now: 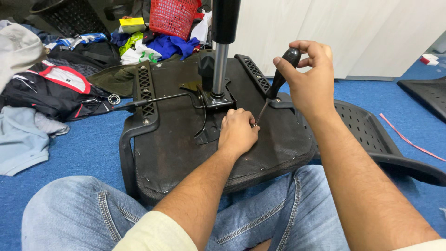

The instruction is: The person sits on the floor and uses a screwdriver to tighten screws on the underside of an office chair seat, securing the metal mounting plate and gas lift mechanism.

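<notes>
An upturned black office chair seat (186, 139) lies on the blue carpet in front of my knees, its underside up. A chrome gas cylinder (219, 65) rises from the metal mechanism plate (209, 100) at its middle. My right hand (306, 79) grips the black handle of a screwdriver (281, 76), whose thin shaft slants down to the seat's underside. My left hand (238, 132) rests curled on the seat, its fingertips pinched at the screwdriver's tip; a small fastener there is too tiny to make out.
A black armrest (139, 116) and lever (158, 99) lie on the left. The perforated black chair back (371, 135) extends right. Clothes and bags (55, 88) are piled at the left, with a red basket (173, 17) behind. A pink strip (409, 139) lies on the carpet.
</notes>
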